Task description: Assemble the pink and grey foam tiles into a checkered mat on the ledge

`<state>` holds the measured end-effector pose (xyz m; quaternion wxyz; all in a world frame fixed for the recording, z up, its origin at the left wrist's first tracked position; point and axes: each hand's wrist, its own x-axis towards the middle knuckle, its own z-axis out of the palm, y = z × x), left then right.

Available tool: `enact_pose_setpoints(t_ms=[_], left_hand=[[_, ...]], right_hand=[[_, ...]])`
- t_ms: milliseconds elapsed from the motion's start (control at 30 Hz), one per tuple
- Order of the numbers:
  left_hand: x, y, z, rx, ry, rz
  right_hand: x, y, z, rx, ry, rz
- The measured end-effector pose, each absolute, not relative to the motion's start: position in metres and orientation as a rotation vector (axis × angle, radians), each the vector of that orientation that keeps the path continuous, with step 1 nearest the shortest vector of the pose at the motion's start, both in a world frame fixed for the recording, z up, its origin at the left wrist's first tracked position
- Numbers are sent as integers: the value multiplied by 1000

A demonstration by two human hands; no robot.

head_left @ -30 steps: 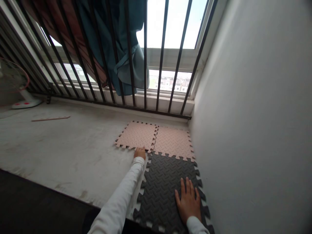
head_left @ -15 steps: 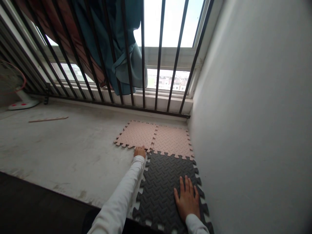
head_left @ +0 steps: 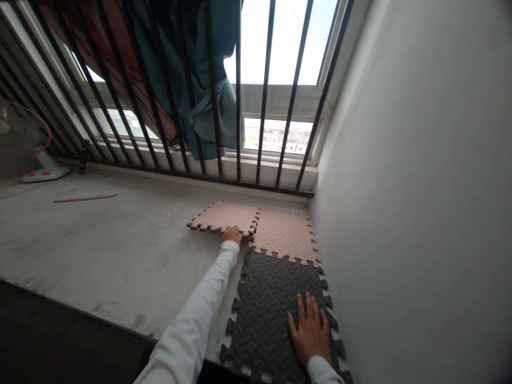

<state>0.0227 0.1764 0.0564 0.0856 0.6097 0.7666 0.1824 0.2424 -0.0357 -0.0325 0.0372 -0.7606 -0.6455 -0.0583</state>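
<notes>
My left hand (head_left: 231,234) is closed on the near edge of the left pink foam mat tile (head_left: 224,214), and that edge is lifted off the floor. The thumb is hidden. Beside it, the right pink foam tile (head_left: 285,234) lies flat, its near edge meeting the black foam tile (head_left: 268,309). Fingers spread, my right hand (head_left: 310,330) rests flat on the black tile's right side, gripping nothing. Both pink tiles and the black one have jigsaw-cut edges and a raised tread pattern.
A white wall (head_left: 408,202) rises along the right. Dark metal railings (head_left: 238,106) stand before the window, with curtains (head_left: 216,117) hanging behind them. On the pale floor (head_left: 132,256) lie a thin pink strip (head_left: 85,198) and, far left, a fan (head_left: 46,173).
My left hand has raised the near edge of the left pink tile, which lay flat before. My right hand stays spread on the black tile. The view has shifted slightly.
</notes>
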Motion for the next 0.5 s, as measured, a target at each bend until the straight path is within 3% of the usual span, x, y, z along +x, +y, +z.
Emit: enact_pose_setpoints(t_ms=[167,367,500], left_hand=[[-25,204,119,1673,2363,899],[-137,189,198,1319,2568,1271],[-201,136,192,1309,2664,1668]], right_hand=[[243,-35,-31,-2356,-1992,-180],[243,-34,-34,-2356,-1983,-231],[243,-33,-36,-2349,-1974,-284]])
